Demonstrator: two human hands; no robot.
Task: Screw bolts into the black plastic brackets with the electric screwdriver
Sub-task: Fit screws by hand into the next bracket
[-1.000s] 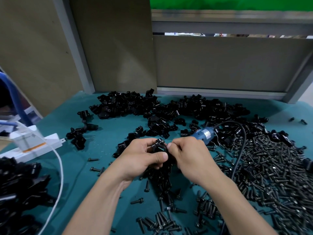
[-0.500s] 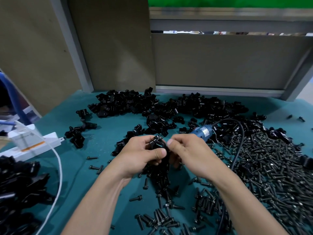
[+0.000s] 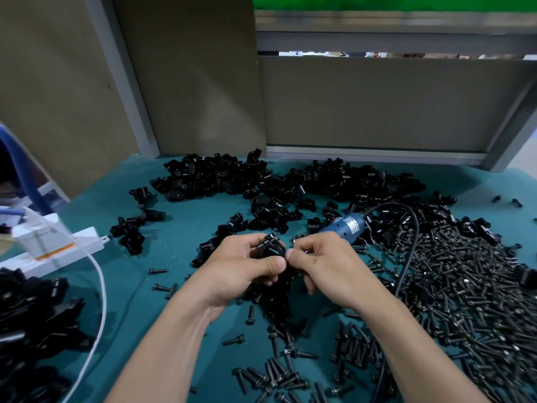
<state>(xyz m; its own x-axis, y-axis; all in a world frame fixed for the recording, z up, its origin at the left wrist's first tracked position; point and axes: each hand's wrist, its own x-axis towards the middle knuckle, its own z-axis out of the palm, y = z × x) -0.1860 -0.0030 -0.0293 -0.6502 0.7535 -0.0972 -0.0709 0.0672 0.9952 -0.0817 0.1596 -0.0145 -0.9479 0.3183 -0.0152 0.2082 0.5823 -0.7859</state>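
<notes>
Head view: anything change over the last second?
Barely. The left hand still grips the black bracket, and the right hand still pinches at its right edge; any bolt there is hidden. The electric screwdriver still lies behind the right hand, untouched; the bolt pile is unchanged.

A white power strip point(image 3: 90, 242) lies at the left edge on the teal table cover point(image 3: 183, 222), with a white cable point(image 3: 105, 303) curving past it. Tan panels point(image 3: 377, 103) in grey frames point(image 3: 127, 82) fill the upper frame.
</notes>
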